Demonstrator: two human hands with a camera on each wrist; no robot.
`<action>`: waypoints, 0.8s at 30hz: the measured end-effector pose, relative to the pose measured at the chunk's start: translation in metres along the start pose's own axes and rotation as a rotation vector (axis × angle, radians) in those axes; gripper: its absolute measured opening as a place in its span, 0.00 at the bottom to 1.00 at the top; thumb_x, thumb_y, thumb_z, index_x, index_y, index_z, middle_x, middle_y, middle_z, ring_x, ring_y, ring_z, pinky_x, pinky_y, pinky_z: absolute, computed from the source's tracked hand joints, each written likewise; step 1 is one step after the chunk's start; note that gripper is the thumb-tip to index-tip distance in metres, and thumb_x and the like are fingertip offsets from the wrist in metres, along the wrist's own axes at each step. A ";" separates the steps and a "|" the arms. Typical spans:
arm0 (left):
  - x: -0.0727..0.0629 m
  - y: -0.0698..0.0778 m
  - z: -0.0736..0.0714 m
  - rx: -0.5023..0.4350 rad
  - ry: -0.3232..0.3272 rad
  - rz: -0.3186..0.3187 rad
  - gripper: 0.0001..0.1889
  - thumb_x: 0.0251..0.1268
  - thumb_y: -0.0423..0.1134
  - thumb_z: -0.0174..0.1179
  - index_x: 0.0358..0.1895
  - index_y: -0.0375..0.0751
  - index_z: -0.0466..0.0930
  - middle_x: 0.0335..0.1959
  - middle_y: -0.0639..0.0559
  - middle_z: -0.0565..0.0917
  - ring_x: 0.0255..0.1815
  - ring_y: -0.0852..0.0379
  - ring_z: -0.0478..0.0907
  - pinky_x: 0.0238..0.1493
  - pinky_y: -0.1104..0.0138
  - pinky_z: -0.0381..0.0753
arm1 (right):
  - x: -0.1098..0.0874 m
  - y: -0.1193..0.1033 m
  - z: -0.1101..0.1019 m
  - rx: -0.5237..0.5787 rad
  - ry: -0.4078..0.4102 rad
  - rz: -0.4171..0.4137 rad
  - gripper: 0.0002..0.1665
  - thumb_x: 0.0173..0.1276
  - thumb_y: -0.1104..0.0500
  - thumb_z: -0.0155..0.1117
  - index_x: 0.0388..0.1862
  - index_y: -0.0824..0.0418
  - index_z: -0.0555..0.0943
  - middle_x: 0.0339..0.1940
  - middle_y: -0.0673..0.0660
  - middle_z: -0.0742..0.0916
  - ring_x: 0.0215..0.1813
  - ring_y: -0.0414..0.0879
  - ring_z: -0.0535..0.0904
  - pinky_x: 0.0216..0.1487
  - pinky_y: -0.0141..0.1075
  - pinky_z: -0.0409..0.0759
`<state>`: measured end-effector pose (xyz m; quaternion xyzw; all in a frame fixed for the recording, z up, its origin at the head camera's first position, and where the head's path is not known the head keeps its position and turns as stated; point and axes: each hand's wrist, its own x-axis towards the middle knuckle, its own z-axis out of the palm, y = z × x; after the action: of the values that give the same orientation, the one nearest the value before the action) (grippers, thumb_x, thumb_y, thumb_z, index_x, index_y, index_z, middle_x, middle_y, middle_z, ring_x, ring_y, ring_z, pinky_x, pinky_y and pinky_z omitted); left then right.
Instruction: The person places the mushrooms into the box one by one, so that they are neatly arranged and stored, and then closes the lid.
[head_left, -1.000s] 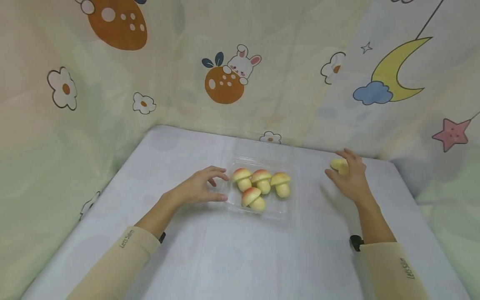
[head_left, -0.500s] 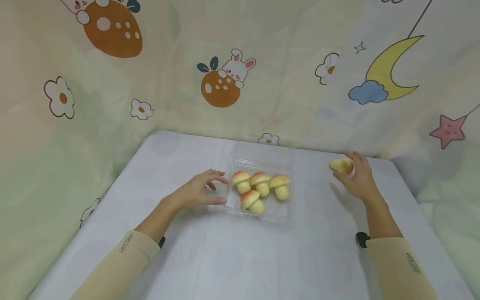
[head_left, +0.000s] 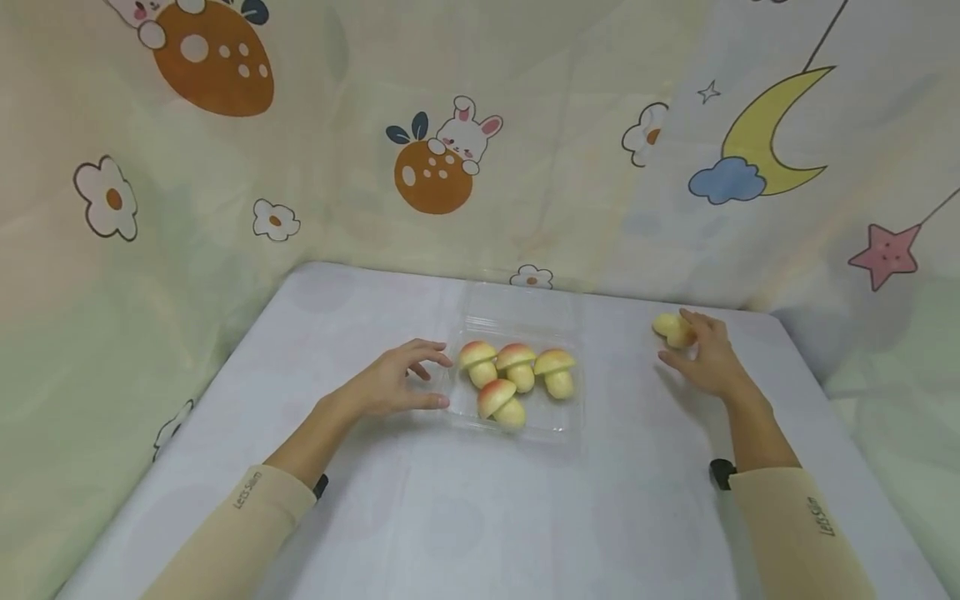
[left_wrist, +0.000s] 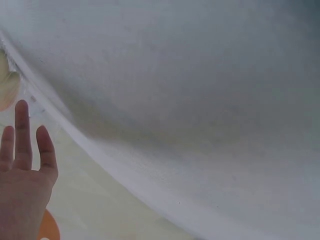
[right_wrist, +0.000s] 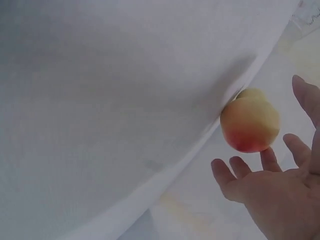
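A clear plastic clamshell box (head_left: 551,421) stands open on the table with several mushroom-shaped toys (head_left: 555,372) inside, yellow with reddish caps. My left hand (head_left: 393,379) is at the box's left side, thumb and fingers spread apart near its edge; whether they touch it cannot be told. One more toy mushroom (head_left: 672,330) lies at the far right of the table. My right hand (head_left: 708,354) is beside it, fingers spread around its cap. In the right wrist view, a gap shows between the thumb and that mushroom (right_wrist: 250,124), while one fingertip is at the cap.
A white cloth covers the table (head_left: 480,517). Its far edge meets a printed curtain (head_left: 570,167) with rabbits, flowers and a moon. The box's transparent lid (head_left: 521,304) lies folded back toward the curtain.
My right hand has shifted around the lone mushroom, first right, then slightly back left. The mushroom has turned a little. The left hand stays by the box, and the head view has drifted slightly.
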<state>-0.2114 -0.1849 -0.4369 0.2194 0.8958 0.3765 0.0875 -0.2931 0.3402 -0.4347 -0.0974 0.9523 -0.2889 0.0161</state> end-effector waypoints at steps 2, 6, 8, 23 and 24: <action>0.000 0.000 0.000 -0.005 0.001 -0.008 0.34 0.57 0.58 0.76 0.65 0.51 0.79 0.77 0.54 0.68 0.58 0.52 0.81 0.61 0.47 0.76 | 0.000 -0.002 0.000 0.003 0.007 0.006 0.53 0.75 0.50 0.66 0.83 0.68 0.47 0.74 0.84 0.53 0.71 0.85 0.56 0.64 0.77 0.59; 0.000 0.000 0.000 -0.003 0.000 -0.013 0.34 0.57 0.58 0.76 0.65 0.51 0.79 0.77 0.54 0.68 0.57 0.53 0.82 0.61 0.48 0.76 | -0.002 -0.005 0.000 0.003 0.008 0.026 0.51 0.74 0.51 0.67 0.82 0.71 0.51 0.72 0.84 0.53 0.69 0.84 0.59 0.65 0.75 0.62; 0.001 0.000 -0.001 -0.001 -0.003 -0.014 0.34 0.57 0.58 0.75 0.65 0.51 0.79 0.77 0.54 0.68 0.57 0.53 0.82 0.61 0.48 0.77 | -0.003 -0.006 -0.001 0.000 0.001 0.037 0.50 0.73 0.51 0.67 0.81 0.71 0.53 0.72 0.84 0.52 0.68 0.84 0.60 0.64 0.74 0.63; 0.000 0.000 -0.001 -0.006 -0.005 0.001 0.33 0.58 0.58 0.75 0.65 0.50 0.79 0.78 0.51 0.67 0.58 0.49 0.82 0.61 0.46 0.77 | -0.013 -0.002 0.002 -0.018 -0.110 -0.032 0.52 0.69 0.54 0.72 0.83 0.61 0.54 0.65 0.76 0.74 0.61 0.72 0.79 0.55 0.63 0.79; 0.000 0.000 -0.001 -0.004 -0.006 -0.001 0.33 0.58 0.57 0.75 0.65 0.50 0.79 0.78 0.51 0.67 0.58 0.49 0.82 0.62 0.46 0.77 | -0.013 -0.002 0.002 -0.014 -0.114 -0.036 0.52 0.69 0.55 0.73 0.83 0.59 0.54 0.63 0.74 0.76 0.61 0.71 0.79 0.56 0.63 0.79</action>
<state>-0.2118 -0.1850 -0.4364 0.2199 0.8949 0.3775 0.0908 -0.2793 0.3400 -0.4355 -0.1309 0.9499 -0.2763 0.0644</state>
